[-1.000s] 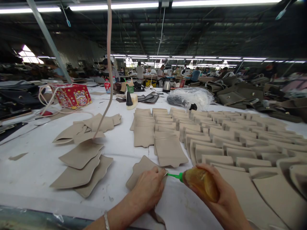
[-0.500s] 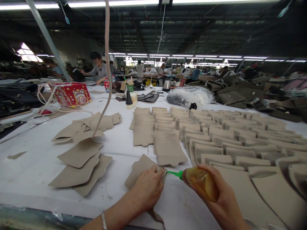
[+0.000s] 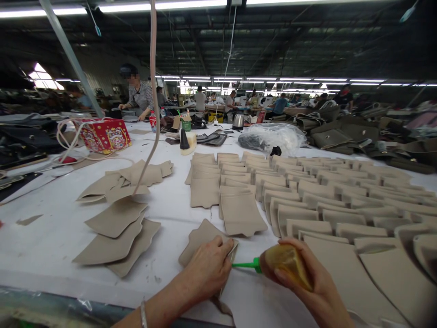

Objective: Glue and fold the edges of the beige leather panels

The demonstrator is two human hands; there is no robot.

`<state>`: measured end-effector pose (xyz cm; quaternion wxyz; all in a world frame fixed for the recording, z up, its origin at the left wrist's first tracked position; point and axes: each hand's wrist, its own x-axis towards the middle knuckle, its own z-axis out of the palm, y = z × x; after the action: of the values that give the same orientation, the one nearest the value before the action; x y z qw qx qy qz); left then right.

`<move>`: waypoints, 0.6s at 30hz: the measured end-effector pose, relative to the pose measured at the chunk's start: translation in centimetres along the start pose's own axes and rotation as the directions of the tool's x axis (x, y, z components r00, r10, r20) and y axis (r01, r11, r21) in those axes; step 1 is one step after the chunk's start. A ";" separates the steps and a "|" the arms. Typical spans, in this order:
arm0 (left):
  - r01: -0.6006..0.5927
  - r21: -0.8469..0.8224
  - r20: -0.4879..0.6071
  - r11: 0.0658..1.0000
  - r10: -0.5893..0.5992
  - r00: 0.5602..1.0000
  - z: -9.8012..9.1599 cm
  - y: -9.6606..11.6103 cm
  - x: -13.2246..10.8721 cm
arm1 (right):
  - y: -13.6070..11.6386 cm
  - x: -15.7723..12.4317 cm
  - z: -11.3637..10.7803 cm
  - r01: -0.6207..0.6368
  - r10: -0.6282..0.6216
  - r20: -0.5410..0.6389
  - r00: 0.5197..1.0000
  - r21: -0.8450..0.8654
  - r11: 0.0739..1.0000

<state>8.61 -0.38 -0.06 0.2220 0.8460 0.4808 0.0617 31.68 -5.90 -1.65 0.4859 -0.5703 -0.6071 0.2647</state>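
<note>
My right hand (image 3: 312,278) is wrapped round a squeeze bottle (image 3: 285,265) of amber liquid that looks like glue. Its green nozzle (image 3: 246,264) points left, the tip by the right edge of a beige leather-like piece (image 3: 201,235). That piece lies on the white table, and my left hand (image 3: 211,264) grips its right edge with bent fingers, covering much of it. Below my left hand a narrow folded strip (image 3: 222,306) of similar material shows, partly hidden. Right behind the held piece, a flat stack of beige pieces (image 3: 242,212) lies close by.
Many folded beige pieces (image 3: 300,205) stand in rows on the right. Loose ones (image 3: 112,243) overlap on the left, where a hanging cord (image 3: 153,91) comes down. A red box (image 3: 105,134), plastic bag (image 3: 273,136) and kettle (image 3: 238,121) sit farther back. A person (image 3: 138,95) stands across the table.
The bottle's nozzle tip has moved down along the right edge of the held piece, toward me. My left hand stays nearly in place. The person across the table has straightened up.
</note>
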 end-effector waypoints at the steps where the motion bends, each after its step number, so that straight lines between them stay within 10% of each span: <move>1: -0.002 -0.002 0.002 1.000 0.002 1.000 -0.1 0.0 0.0 | 0.0 -0.1 0.0 -0.025 0.024 0.011 1.000 0.027 0.999; 18: -0.009 -0.008 -0.006 1.000 0.009 1.000 0.0 -0.2 -0.7 | -0.1 -2.2 0.7 -0.054 0.053 0.016 0.998 0.068 0.996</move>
<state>8.05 -0.89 -0.07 0.2235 0.8471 0.4774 0.0672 30.76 -7.84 -2.43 0.4937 -0.5674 -0.5856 0.3023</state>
